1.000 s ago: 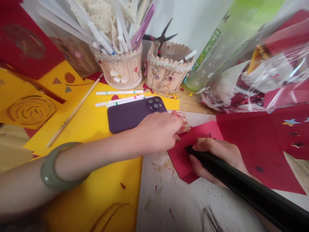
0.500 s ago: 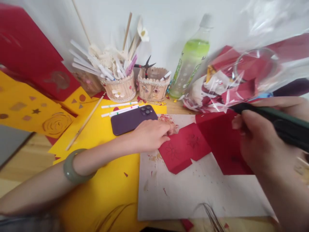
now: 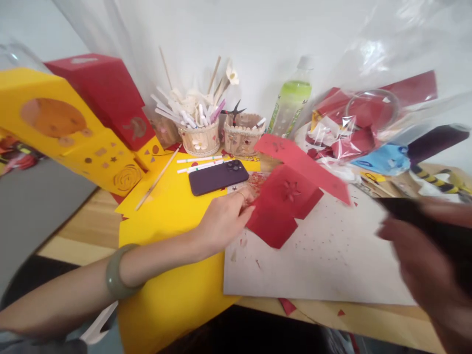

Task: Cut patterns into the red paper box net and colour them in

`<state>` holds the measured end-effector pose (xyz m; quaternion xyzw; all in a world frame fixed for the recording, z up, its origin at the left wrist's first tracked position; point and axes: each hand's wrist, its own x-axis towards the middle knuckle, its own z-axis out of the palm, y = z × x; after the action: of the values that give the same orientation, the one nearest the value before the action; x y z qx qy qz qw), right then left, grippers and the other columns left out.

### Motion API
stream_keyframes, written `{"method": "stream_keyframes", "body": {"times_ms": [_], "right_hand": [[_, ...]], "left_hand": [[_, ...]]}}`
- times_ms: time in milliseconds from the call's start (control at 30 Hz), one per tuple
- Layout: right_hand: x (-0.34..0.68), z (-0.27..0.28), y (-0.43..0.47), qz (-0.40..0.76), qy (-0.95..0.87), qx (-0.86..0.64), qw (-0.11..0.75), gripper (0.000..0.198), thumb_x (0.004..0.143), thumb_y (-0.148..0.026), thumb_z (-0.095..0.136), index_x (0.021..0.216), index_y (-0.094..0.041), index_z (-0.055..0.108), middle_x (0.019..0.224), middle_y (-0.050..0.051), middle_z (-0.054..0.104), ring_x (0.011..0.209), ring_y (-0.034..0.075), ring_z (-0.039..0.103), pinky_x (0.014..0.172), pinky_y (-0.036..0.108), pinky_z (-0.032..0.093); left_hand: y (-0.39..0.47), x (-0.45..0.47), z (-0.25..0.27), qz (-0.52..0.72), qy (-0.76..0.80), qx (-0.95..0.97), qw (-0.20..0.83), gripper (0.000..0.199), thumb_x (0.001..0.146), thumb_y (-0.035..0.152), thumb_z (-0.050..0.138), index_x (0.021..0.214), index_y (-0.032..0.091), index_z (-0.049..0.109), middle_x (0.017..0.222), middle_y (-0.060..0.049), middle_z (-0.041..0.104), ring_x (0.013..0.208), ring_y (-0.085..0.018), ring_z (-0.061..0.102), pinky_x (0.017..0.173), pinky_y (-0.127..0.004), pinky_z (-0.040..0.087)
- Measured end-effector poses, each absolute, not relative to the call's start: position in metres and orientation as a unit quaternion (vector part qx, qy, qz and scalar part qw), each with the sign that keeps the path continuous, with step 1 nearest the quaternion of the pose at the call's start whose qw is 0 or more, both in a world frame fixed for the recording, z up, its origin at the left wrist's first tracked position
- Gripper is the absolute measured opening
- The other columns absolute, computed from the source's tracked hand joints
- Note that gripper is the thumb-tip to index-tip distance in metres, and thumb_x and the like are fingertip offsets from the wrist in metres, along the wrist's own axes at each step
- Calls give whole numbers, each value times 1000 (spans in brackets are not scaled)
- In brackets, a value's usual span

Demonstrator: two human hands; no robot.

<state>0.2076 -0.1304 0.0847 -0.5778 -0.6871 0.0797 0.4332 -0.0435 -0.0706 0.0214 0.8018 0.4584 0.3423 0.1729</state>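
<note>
The person's left hand (image 3: 224, 216) pinches the left edge of a folded red card (image 3: 271, 211). The right hand (image 3: 413, 250), blurred at the right of the view, is wrapped around a black-handled tool (image 3: 403, 209); the smear hides whether its tip is a blade or a nib. The hands are well apart.

A second ago the tool's tip was on the card. Now it is off to the right, so it seems nothing is being cut or marked at this instant, and only the left hand has hold of the card. The card's far right part, lying lower half a second ago, has tilted up, while the panel with the flower outline (image 3: 291, 191) shows over the white board (image 3: 317, 270).

Just behind the left hand, a purple smartphone (image 3: 206, 181) rests on yellow cardstock (image 3: 162, 295). Farther back stand two craft-stick baskets (image 3: 201, 142), the right one holding pliers (image 3: 234, 114), and a plastic bottle (image 3: 291, 101).
</note>
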Motion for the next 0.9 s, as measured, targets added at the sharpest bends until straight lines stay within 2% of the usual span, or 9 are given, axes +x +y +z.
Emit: {"method": "stream_keyframes", "body": {"times_ms": [67,133,167,267,433,533,700,900], "right_hand": [[183,84,-125,113,-704,-565,417,18,74,-33,69,89,-28,60,79,2,63,65,18,59,59,33,49],[164,76,-114,190,-729,-533,386,7,77,-32,65,80,-29,59,70,-2,62,61,16,58,58,30,48],[158,69,-108,250,-732,-523,360,5,79,-31,63,80,-28,60,74,-2,62,67,16,59,62,29,48],[148,47,-90,314,-732,-503,335,4,82,-29,58,82,-24,60,78,-1,63,73,16,60,66,28,48],[151,26,-76,330,-737,-491,328,4,81,-25,57,84,-23,56,80,-1,61,74,16,58,66,27,47],[154,25,-79,333,-742,-490,313,5,82,-26,58,85,-23,56,79,-1,62,71,15,58,63,25,47],[152,27,-84,321,-748,-503,290,10,76,-22,61,84,-23,54,76,-2,63,65,13,58,58,24,47],[144,24,-88,287,-739,-528,306,7,74,-19,59,79,-23,55,64,-3,64,50,11,56,48,21,46]], "left_hand": [[-74,-43,20,300,496,784,223,6,80,13,49,83,17,53,61,3,58,53,-12,56,50,-21,42],[-77,-42,20,266,521,768,260,11,78,12,51,88,17,52,58,5,57,50,-12,56,47,-21,40],[-79,-41,21,252,531,762,273,14,77,12,52,90,17,52,58,5,57,51,-12,56,48,-21,40],[-81,-37,23,216,546,753,297,17,75,12,53,91,18,52,60,4,58,56,-15,57,52,-23,40],[-76,-34,27,170,535,763,321,11,73,12,55,82,18,59,60,2,58,60,-17,58,60,-27,43],[-72,-36,28,158,519,773,329,13,74,14,54,84,17,62,60,1,59,61,-17,59,62,-28,45],[-66,-38,30,149,495,783,346,18,72,12,53,87,16,63,58,2,60,57,-17,59,58,-26,44],[-59,-40,29,144,474,792,357,17,70,11,54,84,16,63,59,2,61,58,-16,59,55,-24,42]]}}
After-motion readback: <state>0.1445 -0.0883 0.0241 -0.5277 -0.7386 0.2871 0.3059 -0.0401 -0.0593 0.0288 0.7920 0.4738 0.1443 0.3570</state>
